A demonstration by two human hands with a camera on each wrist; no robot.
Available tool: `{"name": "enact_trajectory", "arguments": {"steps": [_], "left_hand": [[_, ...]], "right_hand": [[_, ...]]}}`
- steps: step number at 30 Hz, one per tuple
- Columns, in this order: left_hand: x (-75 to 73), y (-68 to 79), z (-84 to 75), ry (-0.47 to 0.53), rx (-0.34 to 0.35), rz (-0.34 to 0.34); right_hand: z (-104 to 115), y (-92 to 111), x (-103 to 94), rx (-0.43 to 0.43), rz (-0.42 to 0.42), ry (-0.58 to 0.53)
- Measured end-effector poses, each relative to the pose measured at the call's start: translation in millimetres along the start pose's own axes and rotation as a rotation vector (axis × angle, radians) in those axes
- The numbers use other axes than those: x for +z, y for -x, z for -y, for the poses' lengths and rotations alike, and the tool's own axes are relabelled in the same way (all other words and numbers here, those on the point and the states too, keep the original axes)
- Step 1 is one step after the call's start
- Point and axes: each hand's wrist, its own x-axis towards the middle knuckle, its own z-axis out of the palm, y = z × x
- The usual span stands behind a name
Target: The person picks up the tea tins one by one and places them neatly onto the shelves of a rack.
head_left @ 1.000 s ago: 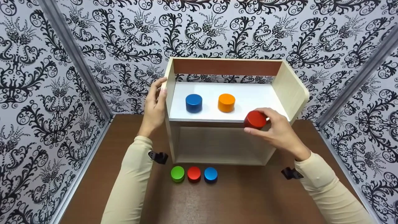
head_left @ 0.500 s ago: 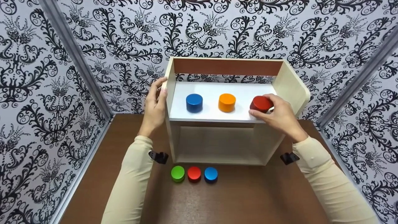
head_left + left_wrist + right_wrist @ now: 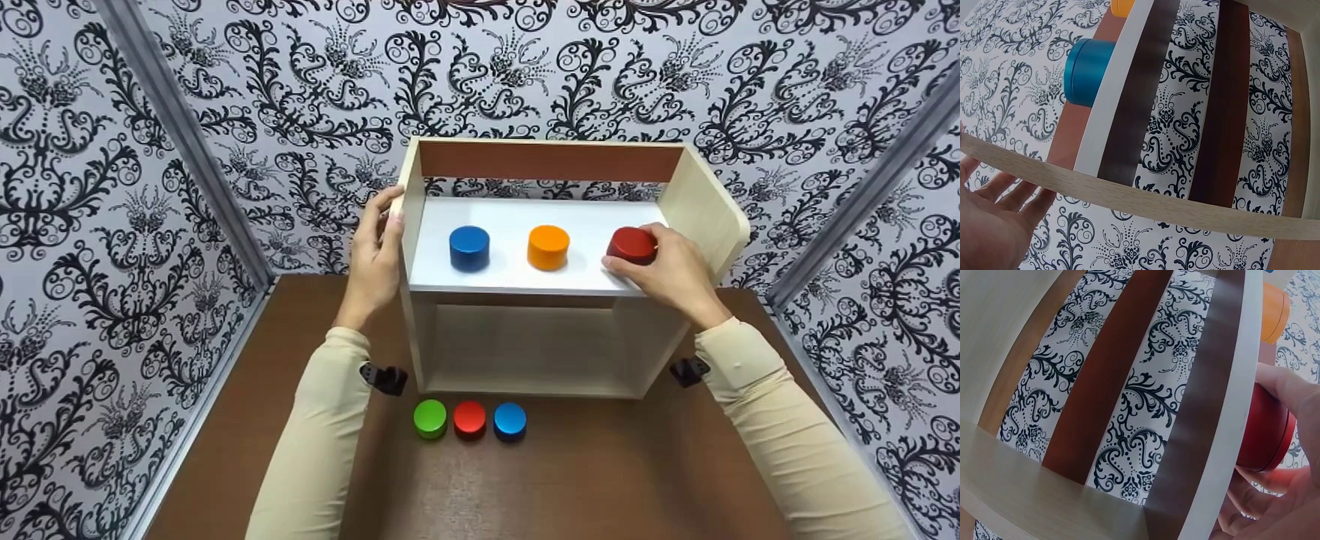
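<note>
My right hand point(image 3: 675, 271) holds a dark red lidded round tin point(image 3: 631, 245) between thumb and fingers at the right end of the white upper shelf point(image 3: 585, 214). In the right wrist view, the red tin point(image 3: 1264, 430) is upright by the shelf's front edge. My left hand point(image 3: 375, 259) grips the left side panel point(image 3: 410, 225) of the pale wooden shelf unit, thumb on the front edge; fingers point(image 3: 1013, 194) show beyond the panel in the left wrist view. On the same shelf stand a blue tin point(image 3: 469, 249) and an orange tin point(image 3: 548, 248), spaced apart in a row.
A green tin point(image 3: 430, 418), a bright red tin point(image 3: 469, 420) and a lighter blue tin point(image 3: 510, 421) line up on the brown table point(image 3: 585, 480) before the unit. The lower compartment point(image 3: 525, 349) faces front. Patterned walls point(image 3: 315, 90) enclose the table.
My right hand has carried the dark red tin back and rightward, from in front of the shelf's edge onto the white shelf. The left hand stays on the side panel.
</note>
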Motion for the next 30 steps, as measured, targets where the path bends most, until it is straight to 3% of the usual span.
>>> {"name": "enact_trajectory", "arguments": {"steps": [30], "left_hand": [[-0.4,-0.3,1.8,-0.003,-0.001,0.008]], "right_hand": [[-2.8,-4.0,3.1,0.024,-0.013,0.056]]}}
